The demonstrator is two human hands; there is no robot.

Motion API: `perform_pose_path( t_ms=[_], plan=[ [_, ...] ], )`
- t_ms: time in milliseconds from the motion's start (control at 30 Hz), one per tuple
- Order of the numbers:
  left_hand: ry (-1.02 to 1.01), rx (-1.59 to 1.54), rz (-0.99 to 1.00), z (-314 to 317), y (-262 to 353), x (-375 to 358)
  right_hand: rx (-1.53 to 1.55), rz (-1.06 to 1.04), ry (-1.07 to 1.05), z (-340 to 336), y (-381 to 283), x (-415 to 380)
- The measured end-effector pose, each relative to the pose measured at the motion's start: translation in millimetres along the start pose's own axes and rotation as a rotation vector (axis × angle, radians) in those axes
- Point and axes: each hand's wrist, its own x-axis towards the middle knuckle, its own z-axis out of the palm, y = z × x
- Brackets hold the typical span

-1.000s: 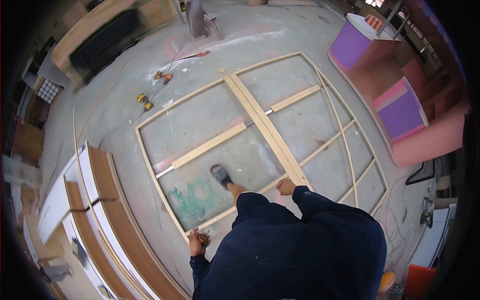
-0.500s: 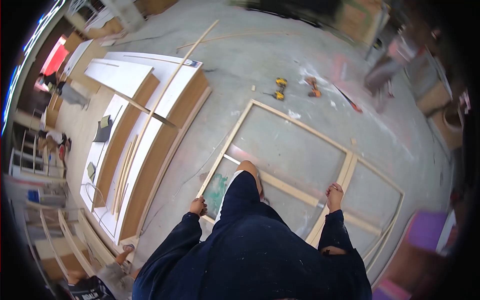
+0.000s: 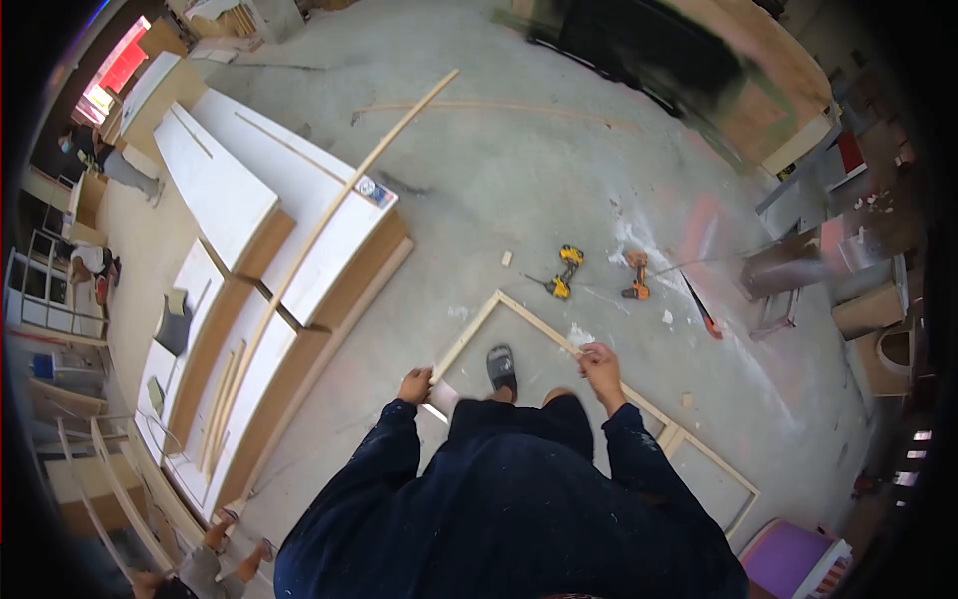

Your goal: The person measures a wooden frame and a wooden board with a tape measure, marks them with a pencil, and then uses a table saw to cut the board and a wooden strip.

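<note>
A wooden frame of thin battens lies on the concrete floor, and my sandalled foot stands inside it. My left hand hangs over the frame's left batten with its fingers curled. Whether it holds anything is hidden. My right hand is over the far batten, thumb and fingers drawn together. Something small may be pinched there, but I cannot make it out. Both hands seem to be above the frame rather than gripping it. My body covers the near part of the frame.
Ahead lie a yellow drill, an orange drill and a red-tipped dark tool. White-topped cabinet units stand left, a long batten across them. People are at the left, one a person in grey trousers.
I have moved forward within the frame, and the drills appear nearer my hands. My right hand has swung forward and left in view; my left hand has shifted slightly forward.
</note>
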Motion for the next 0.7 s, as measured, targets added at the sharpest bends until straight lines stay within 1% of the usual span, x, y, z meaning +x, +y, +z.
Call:
perform_pose_path(
  t_ms=[67, 100, 133, 167, 200, 233, 267, 333, 367, 400, 467, 500, 533, 567, 600, 633, 667, 700],
  plan=[
    [-0.096, -0.095, 0.127, 11.1, 92.4, 4.7, 0.215, 0.057, 0.107, -10.7, -33.7, 38.3],
    [-0.108, -0.098, 0.196, 15.3, 133.1, 4.5, 0.312, 0.078, 0.151, -20.6, -44.9, 62.0],
    [-0.128, -0.147, 0.228, 17.3, 164.7, 9.7, 0.402, 0.097, 0.17, -30.5, -55.3, 81.9],
    [-0.097, -0.168, 0.232, 20.1, 195.3, 10.6, 0.489, 0.116, 0.182, -38.2, -66.6, 103.0],
    [-0.124, -0.237, 0.249, 23.4, 225.7, 9.9, 0.495, 0.12, 0.194, -42.8, -80.3, 124.2],
    [-0.149, -0.306, 0.265, 26.7, 248.2, 13.3, 0.501, 0.128, 0.205, -47.9, -91.0, 145.0],
    [-0.118, -0.327, 0.269, 31.3, 263.5, 22.1, 0.545, 0.105, 0.203, -54.7, -96.7, 167.1],
    [-0.19, -0.396, 0.279, 35.7, 296.1, 46.2, 0.587, 0.071, 0.165, -66.1, -112.2, 219.6],
    [-0.165, -0.412, 0.289, 34.7, 306.9, 59.4, 0.549, 0.085, 0.194, -73.8, -118.0, 244.4],
    [-0.124, -0.378, 0.252, 35.9, 317.2, 76.8, 0.51, 0.097, 0.226, -82.1, -122.7, 271.6],
    [-0.023, -0.318, 0.171, 34.8, 339.0, 118.4, 0.259, -0.021, 0.156, -105.7, -114.6, 335.6],
    [0.04, -0.327, 0.141, 31.8, 341.3, 144.5, 0.171, -0.03, 0.209, -110.0, -113.4, 365.5],
    [0.118, -0.378, 0.117, 29.3, 340.9, 168.9, -0.087, -0.078, 0.184, -119.7, -114.6, 393.5],
    [0.0, -0.499, 0.161, 13.3, 300.2, 229.2, -0.473, -0.182, 0.195, -128.7, -120.5, 416.7],
    [0.218, -0.234, 0.19, 13.1, 285.2, 247.0, -0.85, -0.425, 0.236, -153.2, -53.4, 474.2],
    [0.287, -0.029, 0.204, 0.9, 235.9, 295.6, -1.373, -0.797, 0.12, -176.6, -30.2, 503.7],
    [0.547, 0.746, 0.7, 4.0, 249.8, 249.1, -1.34, -0.787, -0.006, -187.7, -45.6, 507.9],
    [0.513, 0.698, 0.405, 4.7, 239.4, 252.2, -1.301, -0.5, -0.143, -198.1, -40.5, 522.9]
  ],
)
